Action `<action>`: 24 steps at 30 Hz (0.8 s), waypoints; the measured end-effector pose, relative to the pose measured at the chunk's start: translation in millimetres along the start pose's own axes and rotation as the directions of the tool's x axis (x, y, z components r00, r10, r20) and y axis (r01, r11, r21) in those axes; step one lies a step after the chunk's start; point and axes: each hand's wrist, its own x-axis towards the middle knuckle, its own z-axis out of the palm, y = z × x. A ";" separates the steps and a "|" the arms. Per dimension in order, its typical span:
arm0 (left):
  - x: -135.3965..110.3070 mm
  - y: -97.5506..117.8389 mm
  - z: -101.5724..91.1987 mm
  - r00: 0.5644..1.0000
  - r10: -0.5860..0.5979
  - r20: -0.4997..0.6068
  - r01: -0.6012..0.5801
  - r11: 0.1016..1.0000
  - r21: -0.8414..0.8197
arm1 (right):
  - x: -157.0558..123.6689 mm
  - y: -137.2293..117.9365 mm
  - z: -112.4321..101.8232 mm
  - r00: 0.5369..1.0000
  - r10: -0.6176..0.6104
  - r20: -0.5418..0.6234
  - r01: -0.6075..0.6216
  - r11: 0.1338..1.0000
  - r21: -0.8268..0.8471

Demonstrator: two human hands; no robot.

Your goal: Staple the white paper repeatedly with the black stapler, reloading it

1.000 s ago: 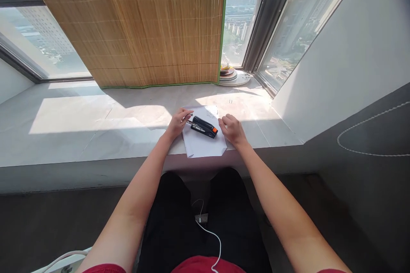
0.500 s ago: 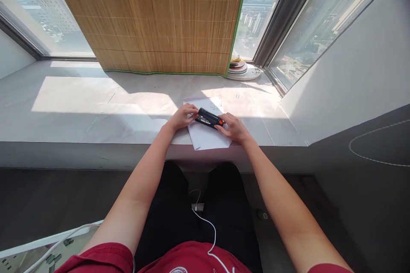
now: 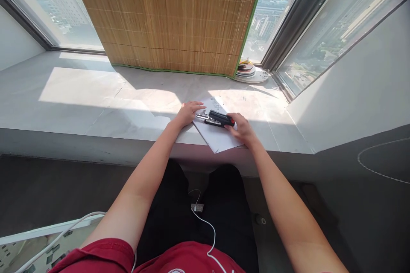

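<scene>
A black stapler [image 3: 218,119] with a red-orange part at its right end lies over white sheets of paper [image 3: 221,139] on the window ledge. From its left end a silver metal piece [image 3: 201,116] sticks out. My right hand [image 3: 242,129] grips the stapler's right end, thumb in front and fingers behind. Beside the metal piece is my left hand [image 3: 188,113], its fingers stretched out over the left edge of the paper. Whether its fingertips touch the metal is hard to see. Small print or writing shows near the paper's far edge.
A bamboo blind [image 3: 173,21] hangs in front of the window down to the ledge [image 3: 80,113]. Stacked plates [image 3: 251,72] stand at the back right corner. A white cable [image 3: 209,226] runs down by my legs, and a white-framed rack [image 3: 48,247] is at lower left.
A silver metal piece now sticks out of the stapler's left end. My left hand has let go of that end and its fingers have stretched out. The paper has turned slightly.
</scene>
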 end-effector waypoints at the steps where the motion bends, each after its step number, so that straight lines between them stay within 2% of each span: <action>1: -0.6 3.1 -0.1 0.997 -0.004 0.071 0.000 0.998 0.056 | -0.2 1.3 0.3 1.000 -0.020 -0.021 0.020 1.000 0.008; 3: -2.2 9.2 -0.8 0.985 -0.019 0.170 -0.007 0.988 0.154 | -0.7 4.3 0.8 0.998 -0.050 -0.048 0.051 0.998 0.021; 4: -3.1 11.5 -1.4 0.982 -0.025 0.187 -0.010 0.983 0.186 | -1.0 5.5 0.9 0.997 -0.057 -0.054 0.058 0.998 0.023; 13: -5.4 13.6 -0.7 0.998 -0.028 0.052 0.012 0.958 0.286 | -2.0 7.5 1.7 0.998 -0.031 -0.055 0.033 0.999 0.029; 16: -4.2 12.7 1.4 0.997 -0.006 0.075 -0.017 0.954 0.300 | -1.7 7.1 1.5 0.999 -0.014 -0.048 0.015 0.999 0.030; 20: -3.9 8.8 2.9 0.997 0.020 0.080 -0.039 0.967 0.250 | -1.4 5.8 0.9 0.999 -0.001 -0.052 0.002 0.999 0.033; 22: -4.3 6.3 1.7 0.998 0.054 0.031 -0.058 0.986 0.156 | -1.2 5.2 0.6 0.999 0.000 -0.048 0.001 0.999 0.034; 24: -4.9 4.2 -1.2 0.995 0.077 -0.069 -0.076 0.997 0.027 | -1.0 4.8 0.5 0.999 -0.001 -0.042 0.002 0.999 0.035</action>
